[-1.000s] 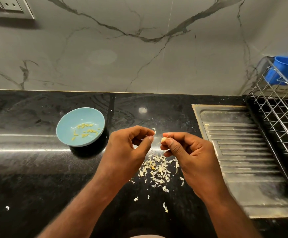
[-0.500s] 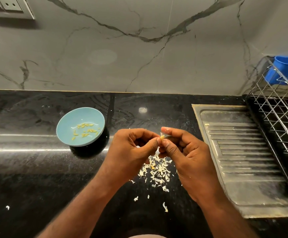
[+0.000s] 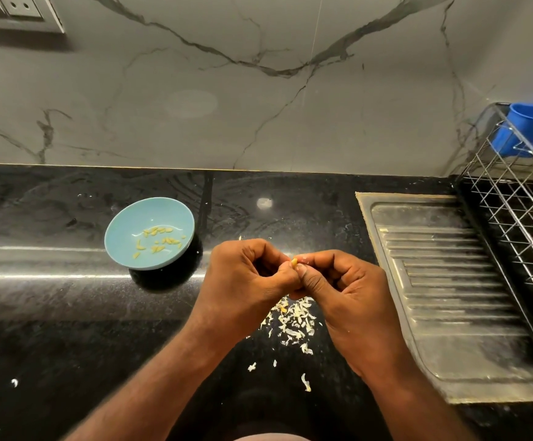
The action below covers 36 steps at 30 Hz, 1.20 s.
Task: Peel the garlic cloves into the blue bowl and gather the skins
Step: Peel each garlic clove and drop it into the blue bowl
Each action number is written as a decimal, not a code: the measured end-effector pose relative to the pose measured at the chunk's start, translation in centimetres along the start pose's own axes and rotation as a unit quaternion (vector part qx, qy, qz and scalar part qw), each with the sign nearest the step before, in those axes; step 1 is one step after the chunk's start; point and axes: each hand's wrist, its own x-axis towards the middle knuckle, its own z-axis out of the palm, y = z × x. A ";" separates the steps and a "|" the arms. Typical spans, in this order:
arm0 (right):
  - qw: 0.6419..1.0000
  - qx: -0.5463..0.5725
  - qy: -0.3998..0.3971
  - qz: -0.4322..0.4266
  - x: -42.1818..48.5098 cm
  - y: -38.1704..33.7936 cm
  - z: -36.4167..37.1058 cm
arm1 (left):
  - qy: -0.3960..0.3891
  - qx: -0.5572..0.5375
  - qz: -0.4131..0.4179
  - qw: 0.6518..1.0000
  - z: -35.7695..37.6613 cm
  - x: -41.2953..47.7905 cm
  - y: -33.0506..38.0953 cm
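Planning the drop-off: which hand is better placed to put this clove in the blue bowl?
Probably left: both pinch the clove, but the left hand is nearer the blue bowl; the right hand lies farther away.

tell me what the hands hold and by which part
A garlic clove, pinched low between fingertips of left hand and right hand; only its tip shows.

bare left hand (image 3: 249,278), bare right hand (image 3: 351,297); forearms (image 3: 163,377) uncovered to the frame edge; short right thumbnail (image 3: 301,268)
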 end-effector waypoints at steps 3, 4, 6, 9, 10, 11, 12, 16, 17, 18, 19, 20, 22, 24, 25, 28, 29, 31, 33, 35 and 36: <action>0.999 0.041 -0.002 0.016 0.1 0.0 0.0 | 0.015 0.004 -0.003 1.000 0.1 0.1 -0.3; 0.998 0.064 -0.003 0.027 0.2 0.0 0.0 | 0.016 -0.005 -0.008 1.000 0.2 0.2 -0.3; 0.993 0.108 -0.007 0.046 0.4 -0.1 -0.2 | 0.024 -0.039 -0.023 0.999 0.3 0.2 -0.2; 0.991 0.121 -0.014 0.053 0.7 -0.1 -0.3 | 0.027 -0.079 -0.038 0.996 0.5 0.3 0.1; 0.992 0.118 -0.018 0.050 0.8 -0.1 -0.4 | 0.026 -0.090 -0.038 0.995 0.5 0.3 0.1; 0.992 0.112 -0.022 0.047 0.8 0.0 -0.4 | 0.024 -0.097 -0.037 0.994 0.5 0.2 0.2; 0.993 0.104 -0.028 0.046 0.8 0.0 -0.5 | 0.021 -0.095 -0.032 0.995 0.5 0.2 0.2; 0.994 0.087 -0.045 0.046 0.7 -0.2 -0.7 | 0.021 -0.027 -0.003 0.999 0.4 0.1 -0.1; 0.994 0.087 -0.045 0.044 0.7 -0.2 -0.7 | 0.024 -0.011 0.005 1.000 0.3 0.1 -0.2; 0.995 0.083 -0.045 0.040 0.7 -0.3 -0.7 | 0.024 0.001 0.013 1.000 0.3 0.1 -0.3; 0.996 0.074 -0.043 0.036 0.7 -0.4 -0.7 | 0.024 0.011 0.021 0.999 0.3 0.1 -0.3; 0.997 0.063 -0.042 0.032 0.7 -0.4 -0.8 | 0.023 0.020 0.027 0.999 0.3 0.1 -0.2; 0.998 0.045 -0.036 0.026 0.7 -0.3 -0.8 | 0.021 0.024 0.029 0.999 0.3 0.1 -0.1; 0.999 0.034 -0.032 0.025 0.8 -0.2 -0.8 | 0.020 0.015 0.022 0.999 0.3 0.2 -0.1; 0.999 0.030 -0.035 0.025 0.8 -0.1 -0.8 | 0.020 0.013 0.022 0.999 0.3 0.2 -0.2; 0.997 0.037 -0.052 0.036 0.8 -0.1 -0.8 | 0.026 0.016 0.025 0.999 0.4 0.1 -0.4; 0.997 0.046 -0.055 0.041 0.8 -0.1 -0.8 | 0.027 0.019 0.026 0.999 0.4 0.1 -0.5; 0.995 0.064 -0.053 0.049 0.7 -0.1 -0.8 | 0.023 0.025 0.031 0.999 0.5 0.1 -0.6; 0.995 0.076 -0.048 0.053 0.8 -0.1 -0.9 | 0.018 0.027 0.032 0.999 0.4 0.1 -0.7; 0.993 0.091 -0.046 0.058 0.9 -0.2 -0.8 | 0.023 0.028 0.026 0.999 0.3 0.2 -0.7; 0.992 0.098 -0.045 0.059 1.0 -0.2 -0.8 | 0.030 0.028 0.022 0.999 0.3 0.2 -0.7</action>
